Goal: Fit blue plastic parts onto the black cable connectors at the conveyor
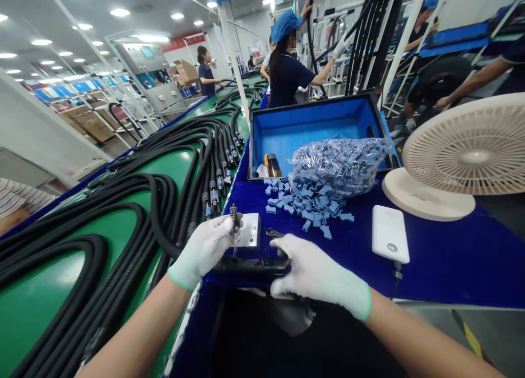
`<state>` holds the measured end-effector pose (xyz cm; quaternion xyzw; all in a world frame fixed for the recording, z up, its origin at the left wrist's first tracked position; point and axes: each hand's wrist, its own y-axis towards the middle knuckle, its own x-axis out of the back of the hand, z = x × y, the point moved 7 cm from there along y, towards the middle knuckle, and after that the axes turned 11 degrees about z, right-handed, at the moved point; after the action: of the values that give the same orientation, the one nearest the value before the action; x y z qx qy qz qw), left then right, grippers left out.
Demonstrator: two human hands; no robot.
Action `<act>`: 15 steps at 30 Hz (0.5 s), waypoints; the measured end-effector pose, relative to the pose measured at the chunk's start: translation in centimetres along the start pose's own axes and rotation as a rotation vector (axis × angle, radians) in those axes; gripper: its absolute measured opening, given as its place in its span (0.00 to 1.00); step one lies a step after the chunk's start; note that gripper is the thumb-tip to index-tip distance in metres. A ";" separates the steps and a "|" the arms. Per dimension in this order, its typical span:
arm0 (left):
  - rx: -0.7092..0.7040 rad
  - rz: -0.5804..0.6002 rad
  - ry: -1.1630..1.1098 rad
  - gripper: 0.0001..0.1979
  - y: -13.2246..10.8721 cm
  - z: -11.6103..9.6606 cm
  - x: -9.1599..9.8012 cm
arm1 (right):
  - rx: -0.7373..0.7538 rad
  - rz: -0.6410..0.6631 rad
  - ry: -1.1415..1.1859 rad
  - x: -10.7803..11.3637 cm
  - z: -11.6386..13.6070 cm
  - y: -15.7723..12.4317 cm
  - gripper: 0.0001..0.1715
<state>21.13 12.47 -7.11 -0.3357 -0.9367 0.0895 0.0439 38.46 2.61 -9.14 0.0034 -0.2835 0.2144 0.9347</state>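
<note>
My left hand (207, 249), in a white glove, pinches a small dark part with a coil spring (233, 216) and holds it upright. Just behind it, a silver metal block (252, 230) sits at the table's edge. My right hand (315, 271), also gloved, curls its fingers and thumb around the right end of a black bar-shaped part (254, 266) that lies along the near edge. Beside the right fingertips is a small black piece (274, 233). Loose blue-grey plastic clips (311, 205) are heaped beyond it, spilling from a clear bag (340, 162).
A blue bin (315, 123) stands behind the clips. To the right are a cream fan (476, 156) and a white power bank (389, 233). Several black hoses (164, 143) cover the green conveyor (127, 230) at left. A co-worker (285, 66) in a blue cap handles hoses ahead.
</note>
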 end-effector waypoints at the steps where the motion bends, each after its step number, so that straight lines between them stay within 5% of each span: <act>1: -0.008 0.005 0.026 0.29 -0.2 -0.4 -0.2 | 0.012 0.050 0.236 -0.9 0.0 -0.2 0.30; 4: -0.002 0.028 0.211 0.27 -1.0 -1.6 -1.2 | -0.099 0.026 0.773 -3.3 -1.1 0.1 0.21; 7: 0.015 0.051 0.484 0.25 -1.6 -1.9 -2.5 | -0.180 -0.156 0.983 -3.8 -2.5 0.9 0.21; 15: -0.104 0.235 0.696 0.15 -2.1 -1.0 -5.7 | -0.008 -0.200 0.780 -1.6 -2.2 1.2 0.29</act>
<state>24.34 7.40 -5.84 -0.4531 -0.8240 -0.0732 0.3321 37.90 3.30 -11.96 -0.0543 0.0933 0.1063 0.9885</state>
